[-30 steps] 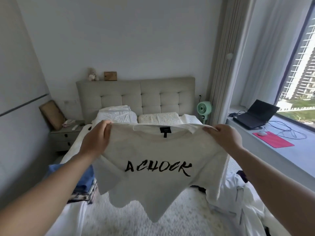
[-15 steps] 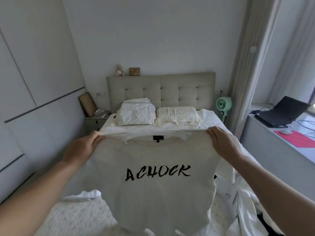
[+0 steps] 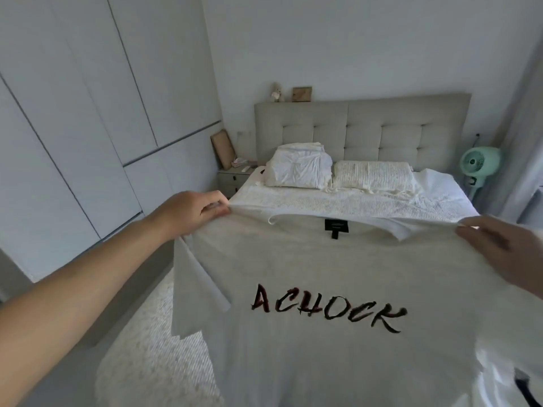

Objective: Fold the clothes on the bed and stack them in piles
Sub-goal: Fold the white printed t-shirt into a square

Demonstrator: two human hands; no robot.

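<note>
Head view: white T-shirt (image 3: 338,289) held up over the bed (image 3: 352,201), spread between two grips. Left hand (image 3: 191,212) pinching the left shoulder seam, fingers curled round the cloth. Right hand (image 3: 505,248) gripping the right shoulder, fingers curled over the fabric. Between the grips, neckline with black label (image 3: 335,226); below them, black lettering "ACHOCK" (image 3: 329,308). Beyond the grips, two pillows (image 3: 296,168) against the headboard (image 3: 367,127); past the right grip, a green fan (image 3: 479,164)

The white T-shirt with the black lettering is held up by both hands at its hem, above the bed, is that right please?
Not quite: the left hand and right hand hold the white T-shirt at its shoulders, beside the collar, not at its hem. The head view shows it above the bed.
</note>
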